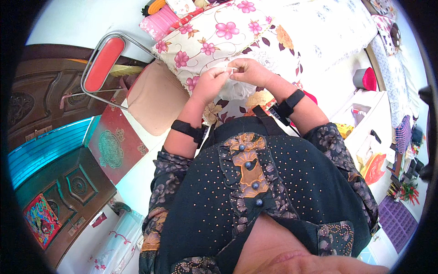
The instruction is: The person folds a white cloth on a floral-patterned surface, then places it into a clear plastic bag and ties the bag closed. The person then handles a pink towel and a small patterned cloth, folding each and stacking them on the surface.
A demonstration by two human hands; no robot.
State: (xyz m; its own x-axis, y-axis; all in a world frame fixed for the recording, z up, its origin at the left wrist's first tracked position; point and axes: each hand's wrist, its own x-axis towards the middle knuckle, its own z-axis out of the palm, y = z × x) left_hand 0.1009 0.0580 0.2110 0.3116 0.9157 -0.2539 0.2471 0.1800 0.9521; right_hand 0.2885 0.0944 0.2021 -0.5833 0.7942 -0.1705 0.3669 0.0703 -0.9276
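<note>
Both hands meet over a flower-patterned cloth on my lap or the bed edge; which one I cannot tell. My left hand (211,84) pinches an edge of a thin, whitish, crumpled piece (239,89), sheer fabric or plastic film. Close beside it, my right hand (254,72) grips the same piece between thumb and bent forefinger. A narrow white strip shows between the fingertips. Below the hands the rest of the piece hangs in loose folds. What the curled fingers cover is hidden.
A bed cover with pink flowers (208,48) spreads ahead. To the left stands a metal-framed chair with a red backrest (104,64) and a beige-covered seat (159,97). A carved brown door (80,183) is farther left. At right, a white cabinet (374,102) has a red-and-grey stool-like object (365,78) near it.
</note>
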